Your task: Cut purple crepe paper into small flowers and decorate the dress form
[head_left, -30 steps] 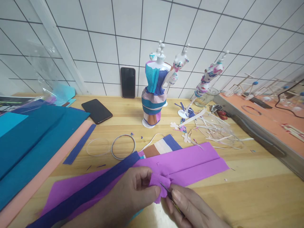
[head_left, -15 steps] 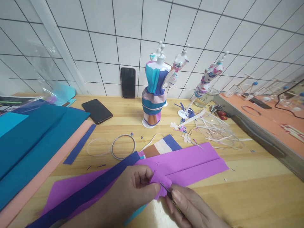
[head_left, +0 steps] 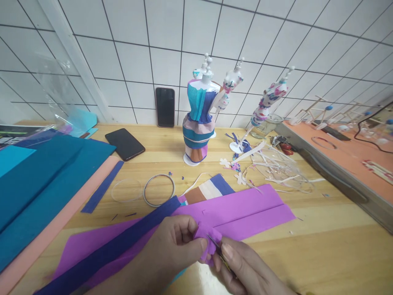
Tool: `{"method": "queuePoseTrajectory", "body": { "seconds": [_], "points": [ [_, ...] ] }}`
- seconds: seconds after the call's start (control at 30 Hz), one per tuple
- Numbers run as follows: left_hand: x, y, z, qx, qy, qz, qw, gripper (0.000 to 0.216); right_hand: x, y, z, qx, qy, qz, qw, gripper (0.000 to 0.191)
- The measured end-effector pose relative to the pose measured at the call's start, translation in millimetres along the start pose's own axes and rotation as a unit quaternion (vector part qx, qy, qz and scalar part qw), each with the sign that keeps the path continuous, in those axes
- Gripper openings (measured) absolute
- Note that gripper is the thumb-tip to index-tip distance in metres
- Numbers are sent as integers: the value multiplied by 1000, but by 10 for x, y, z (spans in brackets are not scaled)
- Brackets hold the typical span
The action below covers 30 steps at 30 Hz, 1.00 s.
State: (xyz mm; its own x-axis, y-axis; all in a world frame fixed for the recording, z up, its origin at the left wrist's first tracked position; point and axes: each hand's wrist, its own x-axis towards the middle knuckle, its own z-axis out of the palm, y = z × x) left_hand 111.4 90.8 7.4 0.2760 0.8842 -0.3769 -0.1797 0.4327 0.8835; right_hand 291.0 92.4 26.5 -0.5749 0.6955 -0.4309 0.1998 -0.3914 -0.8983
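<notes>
My left hand (head_left: 184,241) pinches a small folded piece of purple crepe paper (head_left: 211,242) between thumb and fingers. From the right, my right hand (head_left: 245,266) grips a thin, dark, pointed metal tool (head_left: 218,249). Its tip lies against the small purple piece, and my fingers cover much of its handle. Whether it is scissors or tweezers cannot be made out. Under both hands stretches a folded purple crepe-paper strip (head_left: 245,209). A dark blue strip (head_left: 123,246) lies across its left part, beneath my left forearm. Behind them a striped piece (head_left: 208,190) pokes out.
Small dress forms stand near the tiled wall, one wrapped in coloured paper (head_left: 199,133). One phone (head_left: 165,107) leans on the wall; another (head_left: 125,144) lies flat. Teal sheets (head_left: 58,176) cover the left side. A ring (head_left: 159,190), white strips and scraps (head_left: 236,166), and keys (head_left: 284,145) lie about.
The small purple piece has shifted slightly in my fingers, its lower edge now hanging further down. My right fingers have moved a little around the tool. Less light blue shows below the hands.
</notes>
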Motion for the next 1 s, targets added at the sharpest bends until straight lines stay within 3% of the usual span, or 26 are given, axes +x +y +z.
{"method": "queuePoseTrajectory", "body": {
  "seconds": [0.6,0.83,1.0],
  "points": [
    [-17,25,3,4,13,10,1000,8,-14,-51,-33,-37,-4,6,999,49],
    [-39,116,5,-20,-63,20,998,10,124,92,6,-30,-25,-51,998,63],
    [-32,95,27,-8,-60,19,998,6,128,101,15,-4,-27,-50,998,59]
  ]
}}
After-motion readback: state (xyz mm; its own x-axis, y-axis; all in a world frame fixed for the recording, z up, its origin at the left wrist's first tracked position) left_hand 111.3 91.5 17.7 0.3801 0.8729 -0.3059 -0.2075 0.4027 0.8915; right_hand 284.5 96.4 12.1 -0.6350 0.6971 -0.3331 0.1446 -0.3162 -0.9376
